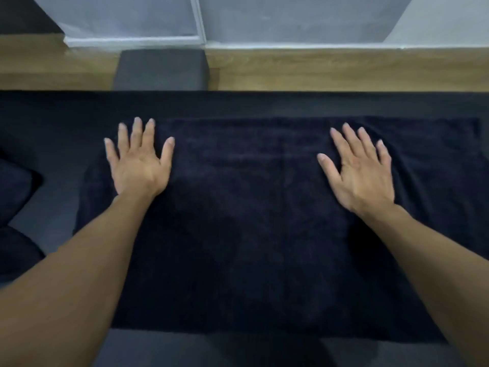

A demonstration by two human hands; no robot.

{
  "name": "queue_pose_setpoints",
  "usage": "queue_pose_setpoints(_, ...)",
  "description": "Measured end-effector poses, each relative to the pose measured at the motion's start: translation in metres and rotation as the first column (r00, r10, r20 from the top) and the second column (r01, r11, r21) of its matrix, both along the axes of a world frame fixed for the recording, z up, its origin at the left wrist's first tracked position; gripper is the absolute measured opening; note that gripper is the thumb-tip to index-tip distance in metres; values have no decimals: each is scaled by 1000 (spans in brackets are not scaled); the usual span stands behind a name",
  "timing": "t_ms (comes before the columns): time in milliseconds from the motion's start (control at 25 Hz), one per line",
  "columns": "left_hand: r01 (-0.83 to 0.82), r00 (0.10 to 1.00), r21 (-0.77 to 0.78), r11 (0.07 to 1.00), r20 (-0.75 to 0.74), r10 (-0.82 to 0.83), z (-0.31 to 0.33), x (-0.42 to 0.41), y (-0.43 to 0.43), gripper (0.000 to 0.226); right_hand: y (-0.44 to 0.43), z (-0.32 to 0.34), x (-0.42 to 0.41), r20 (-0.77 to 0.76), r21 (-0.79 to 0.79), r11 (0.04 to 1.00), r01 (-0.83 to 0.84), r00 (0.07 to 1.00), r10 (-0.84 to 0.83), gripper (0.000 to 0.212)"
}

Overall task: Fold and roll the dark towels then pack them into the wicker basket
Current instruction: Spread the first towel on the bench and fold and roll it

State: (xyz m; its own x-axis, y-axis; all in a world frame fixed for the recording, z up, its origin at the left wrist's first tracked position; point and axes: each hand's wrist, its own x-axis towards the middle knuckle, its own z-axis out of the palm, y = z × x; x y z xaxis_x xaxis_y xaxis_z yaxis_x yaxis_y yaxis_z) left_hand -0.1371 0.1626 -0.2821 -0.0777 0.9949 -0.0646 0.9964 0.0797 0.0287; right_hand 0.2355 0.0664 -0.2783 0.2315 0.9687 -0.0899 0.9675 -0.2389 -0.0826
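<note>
Now a dark towel lies flat and spread out on the bench. It covers most of the middle of the bench. Its long far side runs close to the far edge of the bench, and its near side lies close to the near edge. The right end of the towel goes almost to the right side of the picture.

The left hand rests on the towel by its far left corner. The palm is down and the fingers are straight and spread wide. It holds nothing. The right hand rests on the towel too, farther to the right and near the far side. Its palm is down and its fingers are spread out as well. The two hands are well apart, with bare towel between them. Both arms reach out over the towel from the near edge.

At the left edge of the bench sit two dark soft things. I cannot tell what they are.

Past the far edge of the bench is a wooden floor. A grey block stands on it, just beside the bench. Behind that is a white wall.
</note>
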Motion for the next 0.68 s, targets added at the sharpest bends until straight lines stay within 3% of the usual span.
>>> queue_pose_setpoints(160, -172, 984, -52, 984, 47, 174, 5, -33, 32, 65, 11, -5, 8, 9, 29, 996, 87, 996, -88, 68)
queue_pose_setpoints(240, -213, 976, 11, 977, 38, 213, 12, -16, 29, 66, 18, -2, 11, -5, 6, 991, 134, 991, -134, 67)
queue_pose_setpoints(280, -161, 986, 75, 984, 64, 156, 17, 4, 21, 66, 20, 2, 9, -15, -7, 988, 154, 988, -155, 67)
queue_pose_setpoints(360, 98, 986, 148, 984, 119, -116, 19, 48, -3, 63, 23, 13, -6, -50, -20, 995, 99, 994, -99, 63)
queue_pose_setpoints(440, 239, 963, 51, 970, 116, -243, 12, 57, -26, 63, 16, 14, -33, -84, -15, 997, -79, 993, 77, 60)
queue_pose_setpoints(520, 179, 982, 38, 983, 54, -181, 6, 25, -32, 68, 3, 4, -39, -32, -4, 989, -148, 989, 147, 62)
queue_pose_setpoints(680, 72, 997, 28, 997, 15, -72, -2, -21, -33, 69, -4, 4, 33, 5, -10, 1000, 6, 1000, -6, 68)
